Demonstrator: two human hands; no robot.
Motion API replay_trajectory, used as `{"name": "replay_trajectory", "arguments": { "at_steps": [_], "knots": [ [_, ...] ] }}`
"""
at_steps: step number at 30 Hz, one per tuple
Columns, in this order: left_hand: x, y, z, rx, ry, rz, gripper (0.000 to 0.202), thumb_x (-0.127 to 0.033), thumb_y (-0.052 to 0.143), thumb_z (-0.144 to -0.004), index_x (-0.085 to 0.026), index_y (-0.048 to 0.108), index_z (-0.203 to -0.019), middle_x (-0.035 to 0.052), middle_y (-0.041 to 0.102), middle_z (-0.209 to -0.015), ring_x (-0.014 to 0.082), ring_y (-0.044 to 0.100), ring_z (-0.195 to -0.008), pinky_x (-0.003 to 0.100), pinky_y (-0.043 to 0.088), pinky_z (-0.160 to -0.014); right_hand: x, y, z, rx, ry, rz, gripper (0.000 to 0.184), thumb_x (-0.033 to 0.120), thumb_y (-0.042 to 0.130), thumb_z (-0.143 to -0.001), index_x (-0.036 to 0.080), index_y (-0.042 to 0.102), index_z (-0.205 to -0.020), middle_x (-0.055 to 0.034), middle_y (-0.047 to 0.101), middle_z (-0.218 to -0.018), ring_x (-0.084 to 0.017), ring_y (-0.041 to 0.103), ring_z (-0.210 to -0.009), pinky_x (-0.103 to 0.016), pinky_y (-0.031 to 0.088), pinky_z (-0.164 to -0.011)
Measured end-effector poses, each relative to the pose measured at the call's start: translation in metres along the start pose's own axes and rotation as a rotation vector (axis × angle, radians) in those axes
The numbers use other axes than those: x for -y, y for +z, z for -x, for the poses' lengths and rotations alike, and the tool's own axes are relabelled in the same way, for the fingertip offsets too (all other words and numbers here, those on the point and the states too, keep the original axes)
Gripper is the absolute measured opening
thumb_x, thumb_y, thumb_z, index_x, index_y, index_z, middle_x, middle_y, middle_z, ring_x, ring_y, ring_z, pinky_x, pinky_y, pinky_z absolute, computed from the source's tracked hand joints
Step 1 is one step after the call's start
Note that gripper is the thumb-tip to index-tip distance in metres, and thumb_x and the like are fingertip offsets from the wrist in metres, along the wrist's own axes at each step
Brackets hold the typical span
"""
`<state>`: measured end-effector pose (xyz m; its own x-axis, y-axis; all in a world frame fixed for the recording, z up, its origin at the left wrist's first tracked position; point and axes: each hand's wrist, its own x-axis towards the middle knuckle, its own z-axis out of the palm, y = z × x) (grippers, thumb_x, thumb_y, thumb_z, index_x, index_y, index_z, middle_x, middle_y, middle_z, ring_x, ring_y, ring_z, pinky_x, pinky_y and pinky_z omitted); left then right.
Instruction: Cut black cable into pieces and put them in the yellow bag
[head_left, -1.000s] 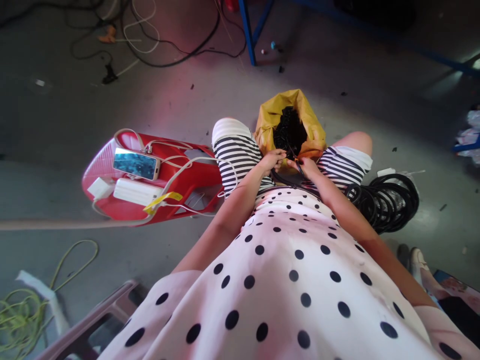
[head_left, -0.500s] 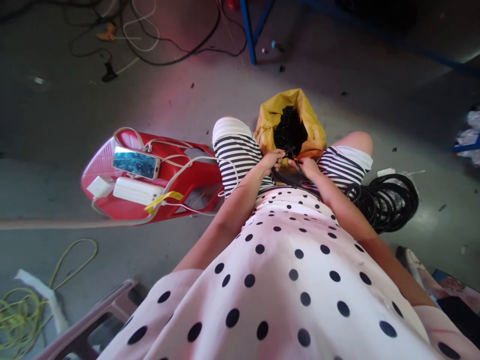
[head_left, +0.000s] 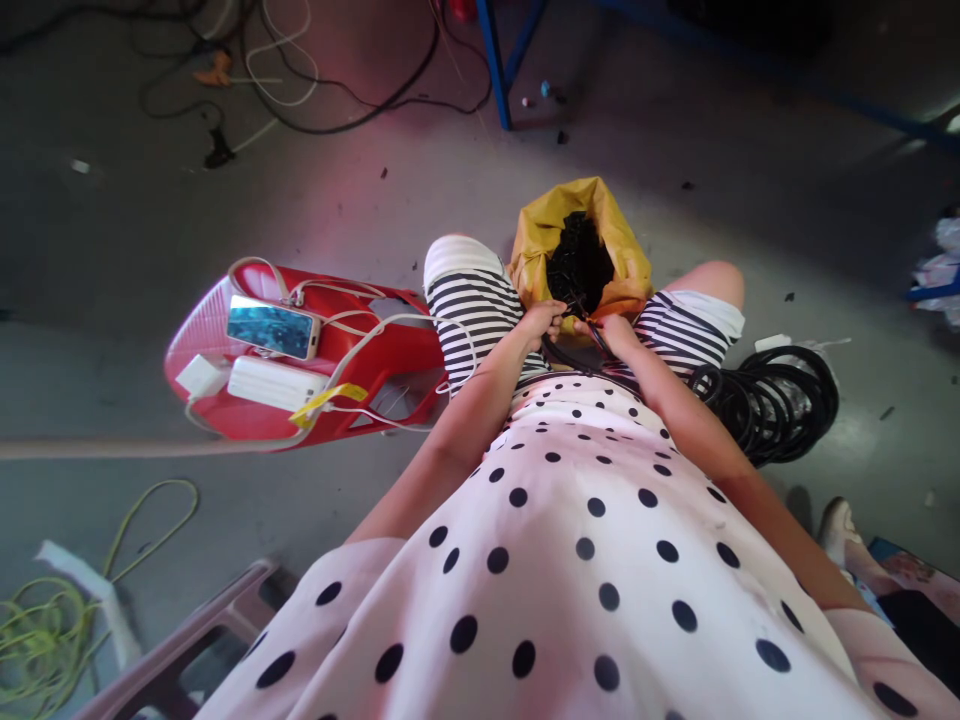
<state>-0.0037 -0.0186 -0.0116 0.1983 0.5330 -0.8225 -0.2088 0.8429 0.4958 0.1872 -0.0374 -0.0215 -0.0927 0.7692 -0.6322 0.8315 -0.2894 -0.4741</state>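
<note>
My left hand point(head_left: 541, 322) is closed, fingers pinched together, over the near rim of a yellow bag point(head_left: 630, 265). My right hand point(head_left: 613, 335) is closed close beside it, with a small gap between the two. A thin black cable point(head_left: 559, 355) runs between both hands and loops down into my lap. A small orange bit shows at the right fingertips; I cannot make out what it belongs to. Inside the upright open bag lies a heap of small black pieces point(head_left: 577, 255). The bag stands between my knees.
A red stool point(head_left: 345, 425) at left bears a phone point(head_left: 271, 327), a white power bank point(head_left: 276, 383) and white cords. Coiled black cable point(head_left: 795, 405) lies at right. Another person's shoe point(head_left: 836, 530) is at lower right. A blue frame leg point(head_left: 495, 70) stands ahead.
Both hands stay almost in place at the bag's rim. At the lower right, the other person's shoe has shifted a little to the right.
</note>
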Motion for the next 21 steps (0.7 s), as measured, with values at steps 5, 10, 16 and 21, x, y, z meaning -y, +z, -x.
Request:
{"name": "replay_trajectory", "arguments": {
  "at_steps": [5, 10, 16, 21],
  "knots": [
    [0.0002, 0.0, -0.0015, -0.006, -0.002, -0.013, 0.011, -0.015, 0.058, -0.103, -0.021, 0.055, -0.094, -0.0093, 0.04, -0.057, 0.0061, 0.029, -0.037, 0.018, 0.024, -0.041, -0.002, 0.0024, -0.0014, -0.008, 0.007, -0.017, 0.064, 0.071, 0.069, -0.101, 0.009, 0.085, -0.094, -0.0176, 0.077, -0.072, -0.03, 0.08, -0.08, -0.032, 0.058, -0.078],
    [-0.0001, 0.0005, -0.001, -0.004, -0.001, -0.015, 0.013, -0.015, 0.058, -0.105, -0.021, 0.054, -0.094, -0.0098, 0.04, -0.057, 0.0057, 0.028, -0.037, 0.018, 0.024, -0.041, -0.0036, 0.0045, -0.004, -0.02, 0.003, -0.019, 0.068, 0.076, 0.071, -0.098, 0.009, 0.083, -0.09, -0.0173, 0.076, -0.07, -0.03, 0.078, -0.075, -0.033, 0.058, -0.074],
    [-0.0002, 0.0012, -0.0011, -0.014, -0.002, 0.009, 0.014, -0.015, 0.057, -0.106, -0.021, 0.054, -0.094, -0.0098, 0.04, -0.057, 0.0056, 0.029, -0.036, 0.018, 0.024, -0.041, -0.0033, 0.0036, -0.0038, -0.025, 0.012, -0.037, 0.068, 0.078, 0.074, -0.094, 0.011, 0.082, -0.088, -0.0175, 0.076, -0.071, -0.03, 0.078, -0.075, -0.033, 0.058, -0.073],
    [-0.0005, -0.0006, -0.0017, -0.003, 0.032, 0.08, 0.013, -0.017, 0.058, -0.106, -0.022, 0.054, -0.095, -0.0099, 0.041, -0.058, 0.0056, 0.031, -0.037, 0.017, 0.025, -0.041, -0.0054, 0.005, -0.007, -0.027, -0.006, -0.021, 0.071, 0.083, 0.071, -0.092, 0.013, 0.081, -0.086, -0.0157, 0.078, -0.078, -0.029, 0.077, -0.081, -0.031, 0.055, -0.076]
  ]
}}
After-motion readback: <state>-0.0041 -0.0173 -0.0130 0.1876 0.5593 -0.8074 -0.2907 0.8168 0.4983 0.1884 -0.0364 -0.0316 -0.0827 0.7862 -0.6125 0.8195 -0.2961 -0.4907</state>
